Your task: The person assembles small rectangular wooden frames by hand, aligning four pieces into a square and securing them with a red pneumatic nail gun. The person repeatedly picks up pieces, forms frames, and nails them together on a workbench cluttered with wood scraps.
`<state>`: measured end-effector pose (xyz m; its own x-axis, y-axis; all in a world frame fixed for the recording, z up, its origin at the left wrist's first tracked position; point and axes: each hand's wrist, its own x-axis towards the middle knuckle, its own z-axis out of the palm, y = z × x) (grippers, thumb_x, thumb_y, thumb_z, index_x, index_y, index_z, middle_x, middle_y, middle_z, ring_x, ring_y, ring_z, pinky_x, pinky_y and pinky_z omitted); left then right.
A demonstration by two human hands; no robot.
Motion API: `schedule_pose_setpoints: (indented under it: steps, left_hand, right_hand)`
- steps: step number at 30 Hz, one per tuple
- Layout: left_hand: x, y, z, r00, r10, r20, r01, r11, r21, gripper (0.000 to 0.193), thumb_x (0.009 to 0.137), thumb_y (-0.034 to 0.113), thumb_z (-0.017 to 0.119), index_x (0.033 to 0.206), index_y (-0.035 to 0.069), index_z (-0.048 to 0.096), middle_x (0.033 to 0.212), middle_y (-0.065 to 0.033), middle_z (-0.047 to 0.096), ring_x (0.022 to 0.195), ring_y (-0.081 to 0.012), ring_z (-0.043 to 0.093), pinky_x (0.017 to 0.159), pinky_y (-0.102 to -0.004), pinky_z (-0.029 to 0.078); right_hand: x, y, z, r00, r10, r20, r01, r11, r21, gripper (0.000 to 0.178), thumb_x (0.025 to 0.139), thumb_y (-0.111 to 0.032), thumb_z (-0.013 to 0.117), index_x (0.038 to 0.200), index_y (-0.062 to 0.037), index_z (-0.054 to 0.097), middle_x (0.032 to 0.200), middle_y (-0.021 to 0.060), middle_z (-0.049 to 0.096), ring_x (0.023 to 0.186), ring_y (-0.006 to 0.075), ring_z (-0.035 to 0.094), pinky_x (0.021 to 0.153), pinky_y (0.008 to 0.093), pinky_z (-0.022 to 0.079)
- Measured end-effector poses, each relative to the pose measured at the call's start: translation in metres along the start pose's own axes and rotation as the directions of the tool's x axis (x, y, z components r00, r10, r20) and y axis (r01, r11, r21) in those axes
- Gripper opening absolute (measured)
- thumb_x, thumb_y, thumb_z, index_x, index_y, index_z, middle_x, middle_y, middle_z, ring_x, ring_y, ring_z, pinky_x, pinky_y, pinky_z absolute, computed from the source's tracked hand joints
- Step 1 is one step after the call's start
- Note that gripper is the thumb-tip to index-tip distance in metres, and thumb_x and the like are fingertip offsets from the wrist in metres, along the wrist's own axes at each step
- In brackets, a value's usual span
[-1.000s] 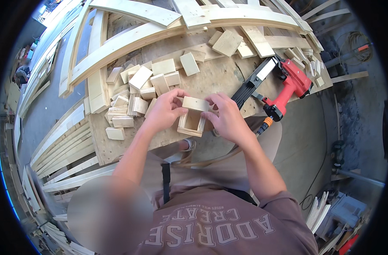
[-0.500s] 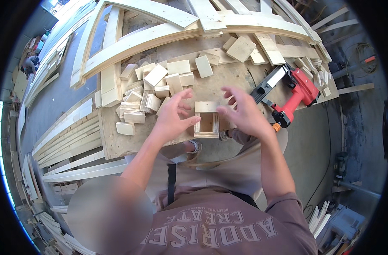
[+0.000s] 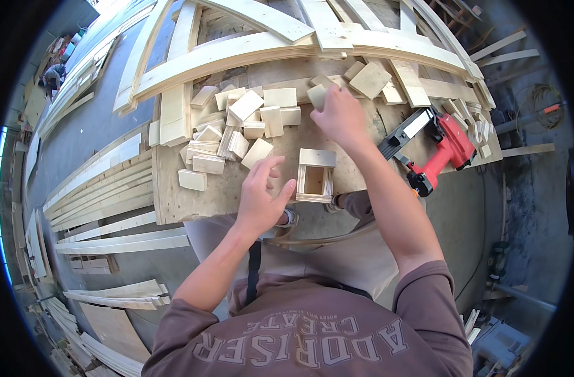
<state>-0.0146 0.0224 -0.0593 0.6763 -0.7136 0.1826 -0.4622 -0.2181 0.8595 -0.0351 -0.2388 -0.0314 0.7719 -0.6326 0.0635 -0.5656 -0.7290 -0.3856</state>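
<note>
A small box-shaped wooden frame (image 3: pixel 317 158) stands near the front edge of the wooden worktable (image 3: pixel 174 196), with a flat piece across its far end and an opening in its middle. Beside its left wall is my left hand (image 3: pixel 265 196), fingers apart and holding nothing. Farther off, my right hand (image 3: pixel 342 118) reaches over the table and closes its fingers on a small rectangular wood block (image 3: pixel 316 97). Whether that block is lifted or still rests on the table I cannot tell. A heap of similar wood blocks (image 3: pixel 245 107) lies to the left.
A red nail gun (image 3: pixel 449 147) lies on the table's right side. Long boards (image 3: pixel 237 60) joined as a frame cross the far side. More loose blocks (image 3: pixel 370 80) lie at the back. Stacked planks (image 3: pixel 98 195) stand left; a distant person (image 3: pixel 53 78) bends at far left.
My right hand has left the side of the wooden frame and moved forward to a block at the back. My left hand stays close by the frame's left side. The view has shifted slightly.
</note>
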Motion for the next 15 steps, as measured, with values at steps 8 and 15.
schedule_pose_setpoints:
  steps: [8,15]
  left_hand:
    - [-0.008,-0.011,-0.028,0.989,-0.045,0.139,0.073,0.975,-0.209,0.065,0.092,0.011,0.086,0.151,0.003,0.062,0.141,-0.0119,0.067,0.107,-0.0186,0.068,0.084,-0.0309,0.057]
    - [0.018,0.008,-0.012,0.969,0.007,0.245,0.035,0.985,-0.167,0.088,0.08,0.01,0.097,0.159,0.004,0.058,0.149,-0.0125,0.061,0.11,-0.0191,0.069,0.083,-0.0312,0.058]
  right_hand:
    - [-0.128,-0.005,-0.07,0.945,-0.32,-0.07,0.322,0.869,0.375,0.039,0.083,-0.007,0.084,0.119,-0.0012,0.071,0.116,0.0198,0.068,0.104,0.0402,0.071,0.091,0.0477,0.058]
    - [-0.161,0.001,-0.04,0.962,-0.27,-0.033,0.261,0.885,0.386,0.048,0.087,-0.003,0.083,0.131,0.0014,0.065,0.127,0.0219,0.067,0.11,0.0427,0.07,0.095,0.0479,0.059]
